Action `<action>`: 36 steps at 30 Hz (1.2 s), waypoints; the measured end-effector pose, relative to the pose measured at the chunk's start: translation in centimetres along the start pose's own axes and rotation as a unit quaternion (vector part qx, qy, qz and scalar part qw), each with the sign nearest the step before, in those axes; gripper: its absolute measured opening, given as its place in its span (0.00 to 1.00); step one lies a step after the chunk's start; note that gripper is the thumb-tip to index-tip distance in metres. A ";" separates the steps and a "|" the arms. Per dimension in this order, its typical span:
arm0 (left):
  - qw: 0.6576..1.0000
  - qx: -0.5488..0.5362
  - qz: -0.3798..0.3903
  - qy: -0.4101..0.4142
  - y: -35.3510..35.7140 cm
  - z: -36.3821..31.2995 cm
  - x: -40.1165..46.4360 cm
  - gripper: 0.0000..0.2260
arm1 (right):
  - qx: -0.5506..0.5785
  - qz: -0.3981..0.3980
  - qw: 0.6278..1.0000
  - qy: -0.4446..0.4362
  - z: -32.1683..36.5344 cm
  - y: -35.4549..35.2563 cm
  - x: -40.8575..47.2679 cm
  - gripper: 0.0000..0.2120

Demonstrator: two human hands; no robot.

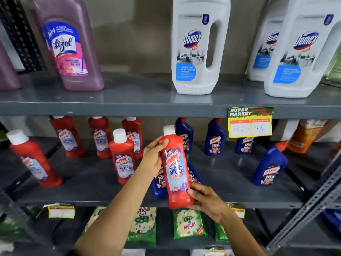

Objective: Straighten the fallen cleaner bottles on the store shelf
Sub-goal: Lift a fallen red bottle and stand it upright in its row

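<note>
Both bare forearms reach up from six o'clock, converging toward the centre; the left hand curls at about eleven o'clock of the grasp, thumb across the front, fingers wrapped behind; the right hand cups at five o'clock, thumb pressed forward, wrist bent slightly inward.

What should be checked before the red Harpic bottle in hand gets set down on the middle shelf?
1. Grip: left hand near the neck, right hand at the base of the red Harpic bottle: ok.
2. White cap on: ok.
3. Label facing out: ok.
4. Bare space on middle shelf right of the bottle: ok.
5. Blue Harpic bottles directly behind, contact possible: cannot tell.
</note>
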State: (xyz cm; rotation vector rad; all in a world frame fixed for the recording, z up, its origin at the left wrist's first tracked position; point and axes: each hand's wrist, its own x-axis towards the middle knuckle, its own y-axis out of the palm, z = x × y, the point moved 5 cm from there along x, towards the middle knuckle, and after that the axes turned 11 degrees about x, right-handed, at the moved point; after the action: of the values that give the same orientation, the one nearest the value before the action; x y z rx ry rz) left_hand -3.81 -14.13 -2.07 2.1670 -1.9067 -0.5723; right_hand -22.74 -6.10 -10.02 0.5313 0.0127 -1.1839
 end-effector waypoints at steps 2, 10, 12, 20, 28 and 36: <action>1.000 0.013 0.018 0.000 0.4 0.0 -0.8 0.11 | 0.017 -0.007 1.000 -0.005 -0.9 0.3 -0.5 0.12; 0.995 0.074 0.065 -0.009 -0.2 -0.3 -1.5 0.06 | 0.031 0.001 0.999 -0.018 -1.2 1.0 -0.6 0.18; 0.993 0.094 0.067 0.001 -0.8 -1.1 -2.0 0.06 | 0.017 0.022 0.999 -0.018 -1.0 1.6 -0.6 0.18; 0.984 0.147 0.044 0.087 -8.3 -8.1 -6.5 0.01 | -0.036 0.120 0.992 0.002 -1.8 10.9 0.7 0.19; 0.976 0.172 -0.008 0.136 -20.1 -14.9 -9.1 0.06 | -0.067 0.139 0.988 -0.028 -5.6 23.5 4.9 0.17; 0.972 0.174 -0.049 0.149 -27.7 -16.4 -7.0 0.06 | -0.118 0.076 0.988 -0.063 -8.2 29.9 11.8 0.10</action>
State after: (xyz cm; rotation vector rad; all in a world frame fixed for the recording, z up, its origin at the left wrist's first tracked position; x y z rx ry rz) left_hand 27.41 -4.85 2.87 2.3990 -1.8512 0.0857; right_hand 10.43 -5.12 -8.93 0.2443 0.0030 -1.0480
